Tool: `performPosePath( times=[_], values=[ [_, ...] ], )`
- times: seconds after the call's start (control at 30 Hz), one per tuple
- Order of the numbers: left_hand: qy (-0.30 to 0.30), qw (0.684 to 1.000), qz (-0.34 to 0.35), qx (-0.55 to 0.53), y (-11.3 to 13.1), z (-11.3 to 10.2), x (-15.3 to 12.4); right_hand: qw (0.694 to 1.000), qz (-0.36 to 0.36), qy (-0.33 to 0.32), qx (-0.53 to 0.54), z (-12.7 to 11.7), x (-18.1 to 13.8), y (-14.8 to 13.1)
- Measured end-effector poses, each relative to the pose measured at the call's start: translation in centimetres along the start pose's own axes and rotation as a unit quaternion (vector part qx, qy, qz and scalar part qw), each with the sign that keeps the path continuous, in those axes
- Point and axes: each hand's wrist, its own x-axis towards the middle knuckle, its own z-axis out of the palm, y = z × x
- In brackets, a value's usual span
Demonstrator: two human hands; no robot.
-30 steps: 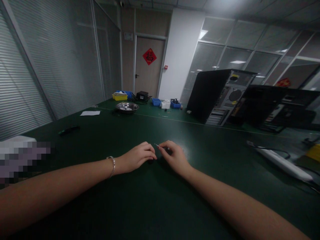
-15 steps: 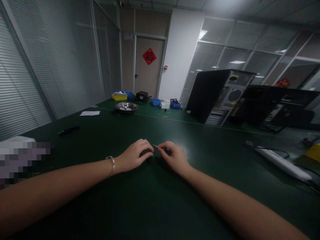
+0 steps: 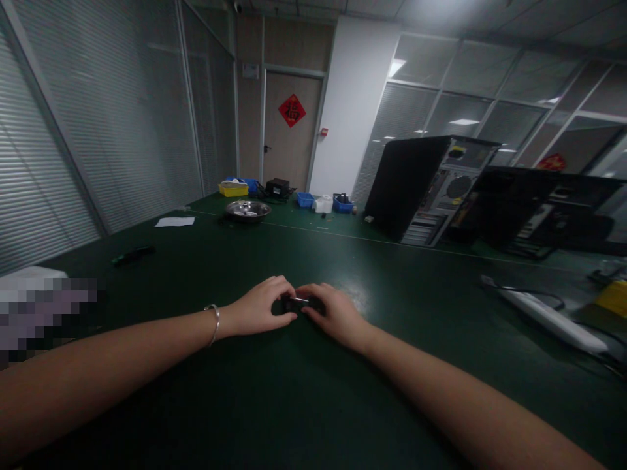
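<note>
My left hand (image 3: 267,307), a silver bangle on its wrist, is curled with thumb and fingers around a small dark object (image 3: 290,305) low over the green table (image 3: 274,398). Facing it, my right hand (image 3: 336,312) pinches a small slim piece with a shiny metal strip (image 3: 302,300). The strip meets or overlaps the dark object between my fingertips; whether they are joined I cannot tell. Both things are too small and dim to name, and my fingers partly hide them.
A steel bowl (image 3: 247,210), white paper (image 3: 175,222) and a dark green-black item (image 3: 134,255) lie to the left. Blue bins (image 3: 305,200) stand at the back. A black computer tower (image 3: 411,186) and a white power strip (image 3: 553,320) are on the right.
My hands have come together. The right hand has moved slightly left and down, bringing its metal-tipped piece to the dark object in my left hand.
</note>
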Motion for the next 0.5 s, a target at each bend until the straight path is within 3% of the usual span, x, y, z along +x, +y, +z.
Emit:
performPosePath(
  times=[0.13,0.3,0.5],
  values=[
    [0.017,0.992,-0.022,-0.124,-1.1,0.1,0.4,1.0,0.011,0.016,-0.004,0.3,0.0,0.4],
    [0.008,0.929,-0.06,-0.365,-2.1,0.4,1.1,0.999,0.028,0.022,-0.011,0.3,0.1,0.6],
    [0.007,0.898,-0.095,-0.43,-2.2,0.3,1.3,0.998,0.052,0.035,-0.012,0.1,0.0,0.7]
  ],
)
